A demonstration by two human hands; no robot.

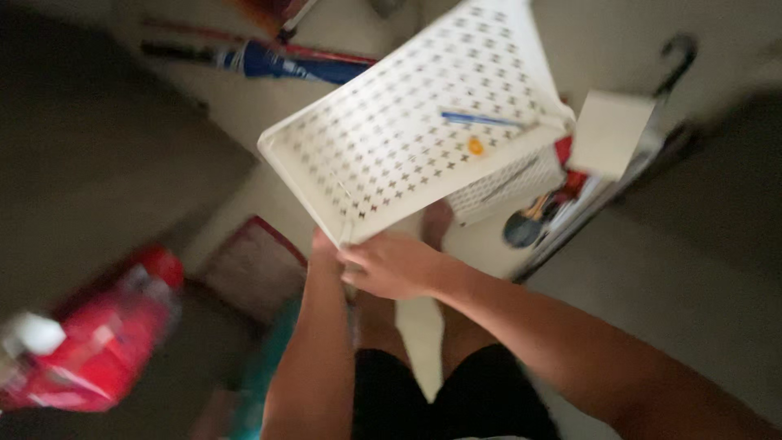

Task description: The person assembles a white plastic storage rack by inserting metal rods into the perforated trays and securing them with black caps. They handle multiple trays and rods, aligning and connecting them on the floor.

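Pale floor fills the background, dim and smeared by motion blur; a dark wall or door panel stands at the left edge, and grey shadow covers the right side.

Both hands are raised in front of the person, holding up a white perforated basket (423,122) at its near corner; the basket is tilted steeply, open side toward the camera, its cross-shaped holes plainly visible. The right hand (395,265) is closed over the lower rim at that corner, fingers wrapped on the edge; its grip is clamped on the basket. The left hand (324,243) sits just beside it at the same corner, largely hidden behind the rim; it touches the basket, but whether its grip is closed there cannot be told.

Inside the basket lie a blue pen (481,120), resting across the bottom near the far wall, and a small orange round item (476,147) just below it; the two are near but apart.

Behind the basket, on the floor: a folded blue umbrella (285,63) at upper left; a second white basket (505,183) partly hidden under the first; a white square card (609,134) at the right, beside a dark hooked handle (676,57).

At lower left, blurred, a red package (98,350) with a white cap; beside it a reddish mat (252,269); the person's black shorts (456,399) show at the bottom.
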